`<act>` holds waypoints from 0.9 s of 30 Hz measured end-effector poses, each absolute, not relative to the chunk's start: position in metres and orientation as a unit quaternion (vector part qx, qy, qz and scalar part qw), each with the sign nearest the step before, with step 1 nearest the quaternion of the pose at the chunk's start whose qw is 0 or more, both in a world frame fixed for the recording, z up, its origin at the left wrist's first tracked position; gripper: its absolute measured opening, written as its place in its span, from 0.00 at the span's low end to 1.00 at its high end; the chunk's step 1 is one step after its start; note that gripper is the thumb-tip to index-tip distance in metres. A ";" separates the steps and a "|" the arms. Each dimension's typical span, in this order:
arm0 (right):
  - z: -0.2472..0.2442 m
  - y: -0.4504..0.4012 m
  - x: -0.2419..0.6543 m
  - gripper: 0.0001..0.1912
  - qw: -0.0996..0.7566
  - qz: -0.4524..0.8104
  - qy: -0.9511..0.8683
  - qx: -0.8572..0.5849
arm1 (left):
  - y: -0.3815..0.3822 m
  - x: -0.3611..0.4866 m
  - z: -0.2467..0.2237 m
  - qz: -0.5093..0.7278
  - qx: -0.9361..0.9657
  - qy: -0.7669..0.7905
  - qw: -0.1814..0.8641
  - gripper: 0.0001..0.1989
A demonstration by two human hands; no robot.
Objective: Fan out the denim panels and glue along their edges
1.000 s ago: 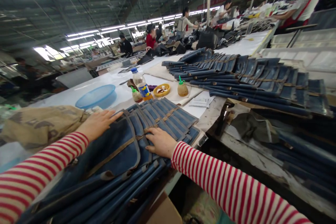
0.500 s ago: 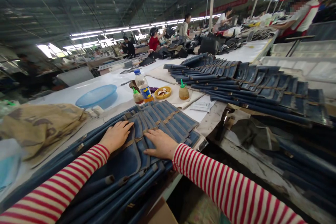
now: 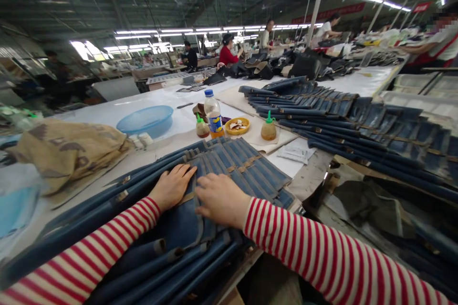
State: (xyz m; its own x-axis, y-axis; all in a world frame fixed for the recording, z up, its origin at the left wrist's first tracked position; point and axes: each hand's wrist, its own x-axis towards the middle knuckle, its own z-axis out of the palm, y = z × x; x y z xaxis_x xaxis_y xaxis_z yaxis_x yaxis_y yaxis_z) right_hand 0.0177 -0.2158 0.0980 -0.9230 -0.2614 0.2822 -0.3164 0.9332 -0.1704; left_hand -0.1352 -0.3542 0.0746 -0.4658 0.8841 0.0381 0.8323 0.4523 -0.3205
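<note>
Dark blue leather-like pieces with grey-brown edges (image 3: 257, 167) lie overlapped in a row before me, their long rolled parts reaching toward my lower left. My left hand (image 3: 173, 187) rests on the row with its fingers stretched out and close together. Just right of it, my right hand (image 3: 221, 201) lies on the same pieces, fingers bent a little and thumb apart. Its fingertips touch a piece close to the left fingers. Both palms face down, so their undersides are hidden.
Beyond the row stand a drink bottle (image 3: 214, 116), a green-tipped squeeze bottle (image 3: 268, 128), a yellow dish (image 3: 237, 126) and a blue basin (image 3: 146, 121). Another blue stack (image 3: 322, 109) lies right; brown cloth (image 3: 67, 152) lies left. Several people work farther back.
My right hand has shifted toward my left hand, and its fingers are more bent than before. The left hand stays on the row. The view has swung left.
</note>
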 end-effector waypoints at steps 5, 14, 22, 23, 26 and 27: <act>0.075 -0.239 0.001 0.20 0.077 0.174 -0.936 0.295 | -0.356 -0.139 0.069 0.115 -0.506 -0.847 0.114 0.24; 0.065 -0.243 0.010 0.29 -0.011 0.269 -0.931 0.246 | -0.394 -0.121 0.094 0.149 -0.614 -0.771 0.081 0.20; 0.060 -0.245 0.012 0.29 -0.027 0.239 -0.939 0.247 | -0.439 -0.119 0.127 0.175 -0.436 -0.879 0.084 0.22; 0.059 -0.245 0.012 0.29 -0.024 0.234 -0.939 0.250 | -0.436 -0.122 0.128 0.167 -0.404 -0.895 0.094 0.22; 0.058 -0.245 0.014 0.28 -0.011 0.224 -0.940 0.257 | -0.415 -0.124 0.120 0.140 -0.329 -0.928 0.104 0.20; 0.058 -0.245 0.014 0.27 -0.007 0.222 -0.940 0.261 | -0.406 -0.122 0.114 0.133 -0.310 -0.936 0.101 0.19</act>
State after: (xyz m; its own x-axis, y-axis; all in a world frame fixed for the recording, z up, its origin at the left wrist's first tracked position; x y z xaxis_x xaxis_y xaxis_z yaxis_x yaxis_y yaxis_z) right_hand 0.0145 -0.2454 0.0585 -0.8638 -0.4931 0.1032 -0.4872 0.7655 -0.4204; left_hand -0.1216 -0.4063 0.1144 -0.7879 0.6065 0.1066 0.5526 0.7727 -0.3125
